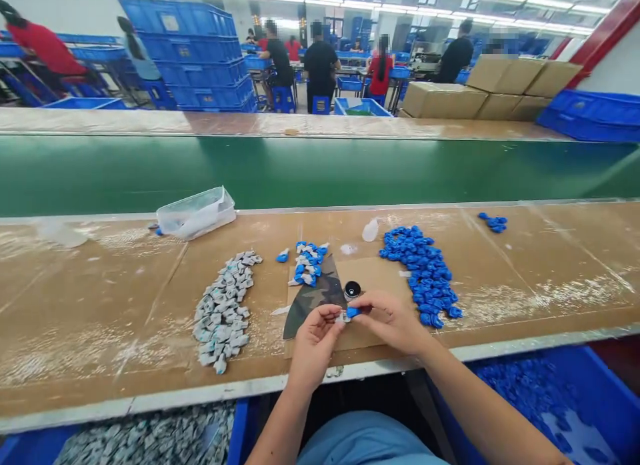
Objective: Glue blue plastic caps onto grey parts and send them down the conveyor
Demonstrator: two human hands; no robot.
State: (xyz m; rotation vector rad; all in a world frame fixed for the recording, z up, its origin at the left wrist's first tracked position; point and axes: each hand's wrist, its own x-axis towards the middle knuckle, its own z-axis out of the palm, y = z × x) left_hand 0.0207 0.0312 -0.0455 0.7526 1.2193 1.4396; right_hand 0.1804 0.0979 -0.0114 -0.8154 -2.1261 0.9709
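My left hand [318, 335] pinches a small grey-white piece [342, 317] between thumb and fingers. Against it, my right hand [387, 318] presses a small blue piece [353, 312], also in a fingertip pinch. The two pieces meet just above the table edge side of a cardboard sheet [367, 275]; how they fit together is too small to make out. Right behind my fingers stands a small round black-topped container [353, 290]. A dark camouflage-patterned sheet [317, 298] lies beyond my left hand, with joined blue-and-white pieces [309, 261] at its upper edge.
Grey pieces [225, 305] are heaped on the left, blue pieces [423, 275] on the right. A clear plastic box [197, 215] sits near the green conveyor belt [320, 171]. Below the table edge are bins of grey pieces [150, 438] and blue pieces [530, 391]. People work in the background.
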